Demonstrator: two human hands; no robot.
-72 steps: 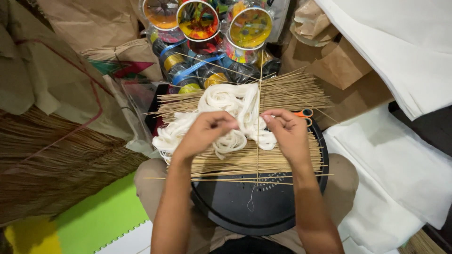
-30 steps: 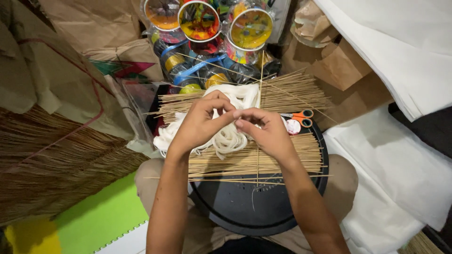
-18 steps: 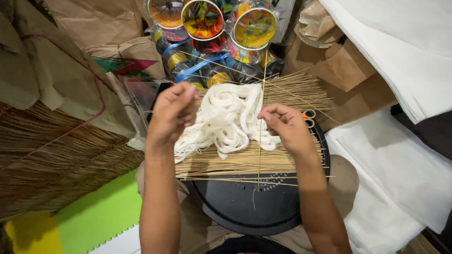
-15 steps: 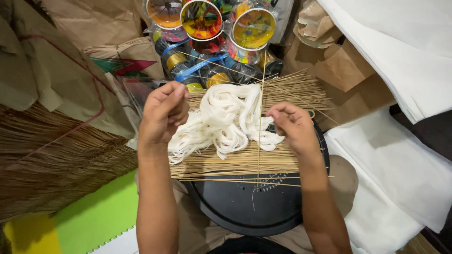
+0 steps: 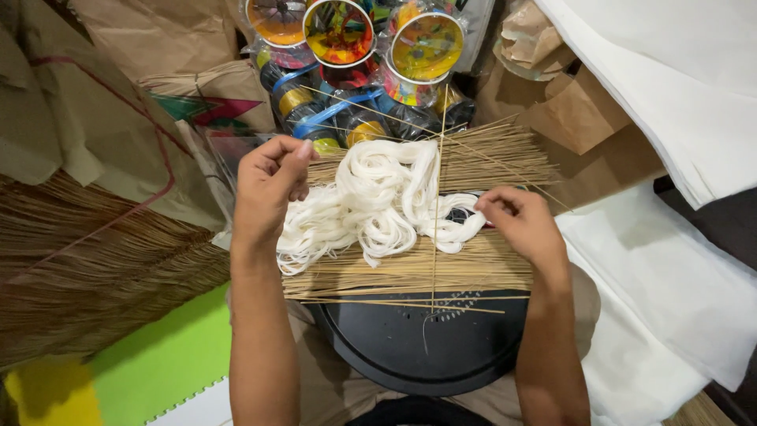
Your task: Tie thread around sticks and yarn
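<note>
A tangled skein of white thread (image 5: 378,201) lies on a flat bundle of thin tan sticks (image 5: 410,272), which rests across a round black tray (image 5: 426,355) on my lap. My left hand (image 5: 268,185) is raised at the skein's left edge, thumb and forefinger pinched together. My right hand (image 5: 520,225) is at the skein's right edge, fingertips pinched by a loop of thread. Any strand between the hands is too fine to make out. One single stick (image 5: 438,197) runs straight across the skein and bundle.
Round colourful discs and wrapped spools (image 5: 347,47) are stacked beyond the sticks. Brown paper (image 5: 118,102) and a broom-like mass of straw (image 5: 87,276) fill the left. White paper sheets (image 5: 670,260) lie on the right, and a green mat (image 5: 165,363) is at the lower left.
My hands met over the skein one second ago, then drew apart. The left hand went left and up, the right hand went right. The skein now lies uncovered.
</note>
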